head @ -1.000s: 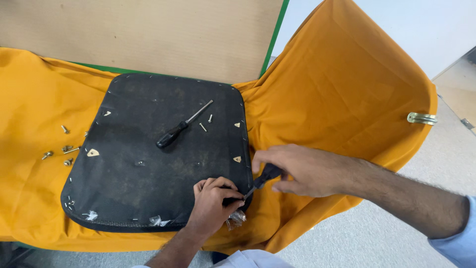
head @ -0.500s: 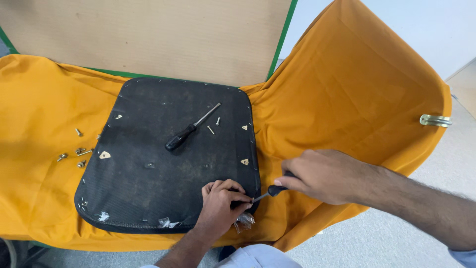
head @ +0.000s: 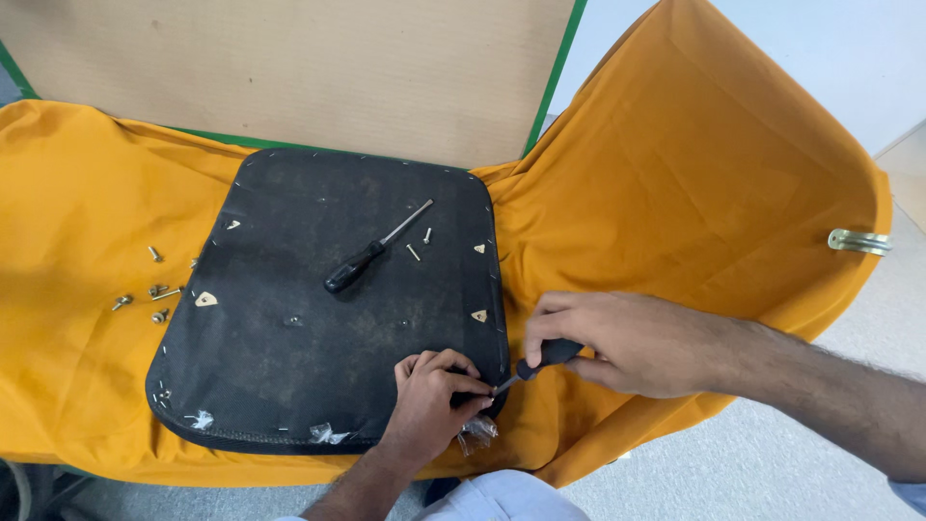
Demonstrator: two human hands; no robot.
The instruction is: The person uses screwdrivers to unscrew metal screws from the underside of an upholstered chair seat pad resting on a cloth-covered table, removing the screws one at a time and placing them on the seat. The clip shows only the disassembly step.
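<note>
Orange cloth (head: 675, 193) draped over an unseen support, possibly a table. Black seat panel (head: 289, 367) lying centrally. Loose screws (head: 154, 289) near left edge. Brass bracket (head: 858, 241) at right edge.

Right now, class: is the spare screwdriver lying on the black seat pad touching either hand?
Apart. The head view shows the spare screwdriver lying on the pad, well clear of both hands.

Two screwdrivers show: one black-handled screwdriver (head: 376, 248) lying on the single black seat panel (head: 289, 357), and a second screwdriver (head: 536, 362) at the panel's 4 o'clock corner. Two loose screws (head: 419, 243) lie on the panel, and four small triangular brass tabs (head: 205, 299) are set into it. About six more screws (head: 145, 292) lie on the one orange cloth (head: 694, 193) at 9 o'clock, and one metal bracket (head: 858, 241) at 3 o'clock.
</note>
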